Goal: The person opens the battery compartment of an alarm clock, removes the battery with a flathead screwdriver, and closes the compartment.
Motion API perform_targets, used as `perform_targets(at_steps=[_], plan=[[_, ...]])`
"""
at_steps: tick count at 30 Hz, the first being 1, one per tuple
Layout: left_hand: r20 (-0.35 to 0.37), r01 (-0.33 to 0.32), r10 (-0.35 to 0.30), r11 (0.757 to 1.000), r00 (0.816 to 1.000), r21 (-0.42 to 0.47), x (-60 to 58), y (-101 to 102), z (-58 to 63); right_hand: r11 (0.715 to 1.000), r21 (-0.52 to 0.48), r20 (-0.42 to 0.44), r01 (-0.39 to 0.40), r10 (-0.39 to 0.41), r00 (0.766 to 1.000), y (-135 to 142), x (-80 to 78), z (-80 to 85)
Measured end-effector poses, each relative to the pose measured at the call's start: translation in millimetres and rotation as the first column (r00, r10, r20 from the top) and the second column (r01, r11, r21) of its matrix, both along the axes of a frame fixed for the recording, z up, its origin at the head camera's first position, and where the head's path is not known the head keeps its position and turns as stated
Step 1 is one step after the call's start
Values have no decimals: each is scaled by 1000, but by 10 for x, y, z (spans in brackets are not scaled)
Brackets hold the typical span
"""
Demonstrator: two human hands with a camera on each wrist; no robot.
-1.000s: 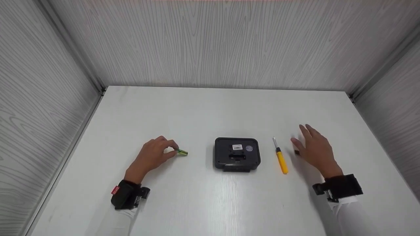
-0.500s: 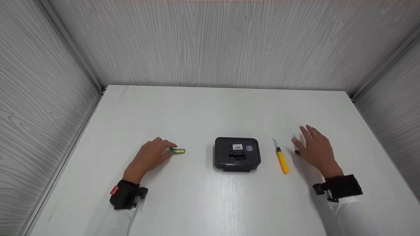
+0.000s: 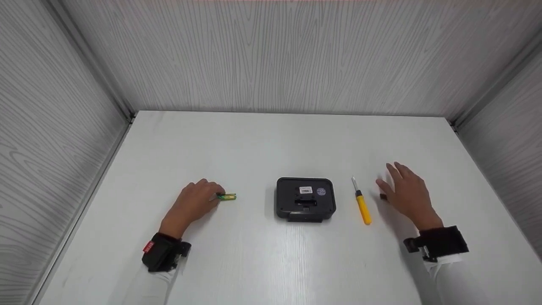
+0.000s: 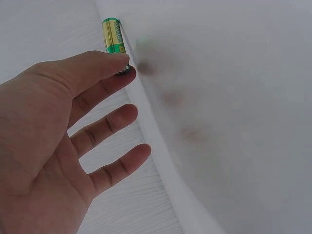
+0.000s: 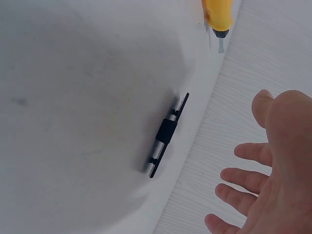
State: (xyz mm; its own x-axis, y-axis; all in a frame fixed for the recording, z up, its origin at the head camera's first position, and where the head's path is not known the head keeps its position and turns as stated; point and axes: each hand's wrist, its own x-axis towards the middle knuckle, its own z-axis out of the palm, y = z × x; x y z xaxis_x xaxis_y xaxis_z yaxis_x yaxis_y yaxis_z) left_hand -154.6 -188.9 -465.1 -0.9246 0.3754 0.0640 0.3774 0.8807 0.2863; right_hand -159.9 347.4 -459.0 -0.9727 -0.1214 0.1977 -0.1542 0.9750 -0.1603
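Observation:
In the head view my left hand (image 3: 192, 205) pinches a green-and-gold battery (image 3: 228, 197) at the table's left side. Up close in the left wrist view, thumb and index finger hold the lower end of the battery (image 4: 113, 39), while the other fingers are spread apart. My right hand (image 3: 408, 195) is held with loose fingers over the right side, gripping nothing. Beneath it, mostly hidden in the head view, lies a small dark thing (image 3: 383, 197). The right wrist view shows a slim black-and-silver bar (image 5: 166, 131) apart from the fingers.
Between the hands lies a black rounded box (image 3: 292, 197) with a white label and a round sticker. Right of it is a yellow-handled screwdriver (image 3: 363, 209), tip pointing away. Wood-grain panels (image 3: 271, 59) enclose the white table (image 3: 271, 144) at the back and sides.
My left hand and the battery have shifted slightly left, and the battery has turned from slanting to nearly level across the view. The right hand, box and screwdriver have hardly moved.

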Motion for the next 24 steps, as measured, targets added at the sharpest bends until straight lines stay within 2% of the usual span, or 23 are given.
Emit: perform_targets(at_steps=[15,24], plan=[[-50,29,-31,999,998,-45,22,-6,11,1000,2,0,3,-3,1000,-12,18,18],[-34,17,-19,999,999,-41,35,0,43,1000,2,11,7,-7,1000,-6,23,15]])
